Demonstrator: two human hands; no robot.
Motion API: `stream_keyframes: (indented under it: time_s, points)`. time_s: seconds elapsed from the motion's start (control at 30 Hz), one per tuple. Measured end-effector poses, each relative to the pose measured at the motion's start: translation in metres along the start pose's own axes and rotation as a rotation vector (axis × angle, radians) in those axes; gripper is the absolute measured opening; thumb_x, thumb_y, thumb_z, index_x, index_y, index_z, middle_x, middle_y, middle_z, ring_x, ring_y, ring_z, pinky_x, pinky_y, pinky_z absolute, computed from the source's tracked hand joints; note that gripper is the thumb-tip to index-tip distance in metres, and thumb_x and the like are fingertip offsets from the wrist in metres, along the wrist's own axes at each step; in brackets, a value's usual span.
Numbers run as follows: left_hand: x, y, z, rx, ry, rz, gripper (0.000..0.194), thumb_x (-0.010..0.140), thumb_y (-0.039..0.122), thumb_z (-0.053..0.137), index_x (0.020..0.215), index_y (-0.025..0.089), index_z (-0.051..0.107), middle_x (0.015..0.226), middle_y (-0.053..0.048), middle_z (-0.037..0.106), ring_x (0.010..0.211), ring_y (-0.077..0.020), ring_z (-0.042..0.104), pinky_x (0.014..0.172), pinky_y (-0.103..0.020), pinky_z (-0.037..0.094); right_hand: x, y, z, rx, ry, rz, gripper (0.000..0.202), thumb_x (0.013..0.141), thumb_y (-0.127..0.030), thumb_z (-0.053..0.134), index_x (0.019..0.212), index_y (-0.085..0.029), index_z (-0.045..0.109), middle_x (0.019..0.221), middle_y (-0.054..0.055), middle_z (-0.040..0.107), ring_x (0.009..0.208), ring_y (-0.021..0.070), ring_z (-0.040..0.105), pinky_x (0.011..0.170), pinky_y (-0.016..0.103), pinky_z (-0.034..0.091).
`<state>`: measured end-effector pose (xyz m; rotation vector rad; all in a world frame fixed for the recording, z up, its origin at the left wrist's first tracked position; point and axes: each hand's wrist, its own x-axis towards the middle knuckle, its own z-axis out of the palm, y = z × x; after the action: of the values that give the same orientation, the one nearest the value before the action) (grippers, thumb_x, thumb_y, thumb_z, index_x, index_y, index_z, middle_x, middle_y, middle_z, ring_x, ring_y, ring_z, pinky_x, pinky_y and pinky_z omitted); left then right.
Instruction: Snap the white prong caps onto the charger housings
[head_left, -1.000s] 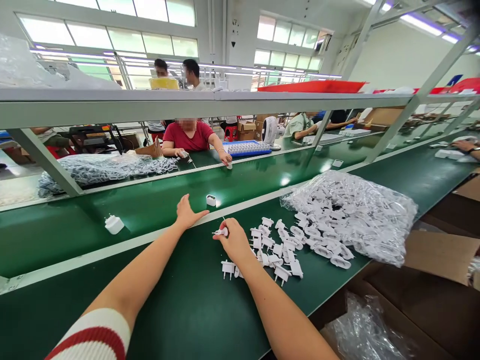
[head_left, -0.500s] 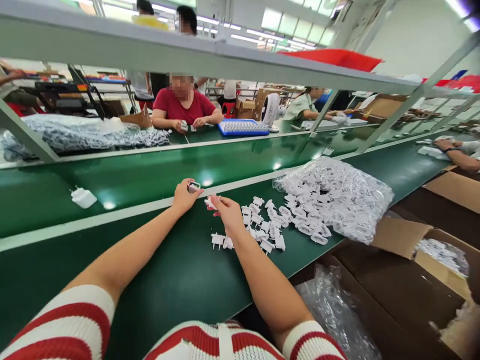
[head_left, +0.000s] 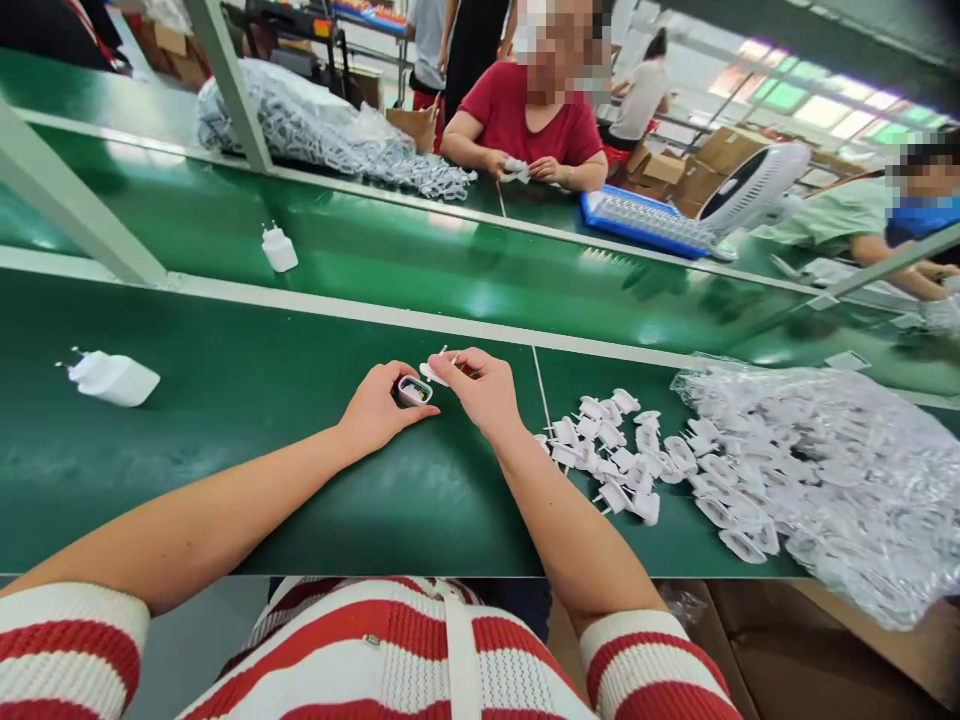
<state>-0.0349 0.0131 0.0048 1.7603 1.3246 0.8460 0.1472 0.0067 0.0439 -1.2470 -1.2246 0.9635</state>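
My left hand is wrapped round a white charger housing, its hollow end facing right with a circuit part visible inside. Close beside it, my right hand pinches a white plug cap whose metal pins point upward. A small gap separates cap and housing. Right of my forearm lies a loose pile of white plug caps on the green bench. A white charger with two pins rests at the left of the bench.
A clear plastic bag full of white plug caps lies at the right. Another charger stands on the green belt beyond the white rail. Across from me a person in red handles small white parts, near a blue tray and a fan.
The view has turned left and down. My right hand has brought the plug cap closer to the housing in my left hand, and its pins now point upward.
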Motion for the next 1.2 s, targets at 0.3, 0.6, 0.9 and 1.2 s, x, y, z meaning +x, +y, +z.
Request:
stream_keyframes:
  time_s: [0.3, 0.6, 0.9, 1.2]
  points:
    - [0.009, -0.008, 0.001, 0.067, -0.032, 0.182, 0.049, 0.074, 0.044, 0.093, 0.112, 0.022, 0.072, 0.115, -0.007, 0.065, 0.117, -0.0308, 0.059, 0.103, -0.047, 0.053, -0.011, 0.022, -0.008, -0.07, 0.081, -0.011, 0.037, 0.077, -0.054, 0.088, 0.098, -0.025, 0.083, 0.09, 0.001, 0.075, 0.069, 0.0137, 0.066, 0.069, 0.033, 0.061]
    - [0.012, -0.012, -0.008, -0.235, -0.279, 0.147, 0.095, 0.078, 0.026, 0.072, 0.165, 0.019, 0.034, 0.147, -0.013, 0.063, 0.131, -0.0286, 0.064, 0.113, -0.044, 0.053, -0.007, 0.02, -0.022, -0.174, 0.022, -0.083, 0.028, 0.086, -0.04, 0.083, 0.11, -0.025, 0.08, 0.102, 0.003, 0.079, 0.09, 0.0176, 0.072, 0.079, 0.033, 0.061]
    - [0.016, -0.006, -0.004, -0.01, -0.192, 0.19, 0.043, 0.079, 0.046, 0.083, 0.109, 0.016, 0.075, 0.106, -0.006, 0.073, 0.106, -0.0289, 0.065, 0.097, -0.043, 0.052, -0.017, 0.011, -0.022, -0.426, -0.16, -0.392, 0.012, 0.1, -0.032, 0.071, 0.108, -0.027, 0.078, 0.105, 0.002, 0.081, 0.1, 0.0199, 0.073, 0.085, 0.035, 0.063]
    - [0.021, -0.011, -0.004, -0.009, -0.208, 0.262, 0.04, 0.079, 0.054, 0.08, 0.09, 0.016, 0.074, 0.102, -0.008, 0.07, 0.107, -0.0308, 0.066, 0.095, -0.043, 0.05, -0.016, 0.025, -0.015, -0.625, -0.201, -0.563, 0.019, 0.109, -0.038, 0.057, 0.115, -0.027, 0.072, 0.108, 0.007, 0.076, 0.104, 0.0256, 0.07, 0.092, 0.044, 0.062]
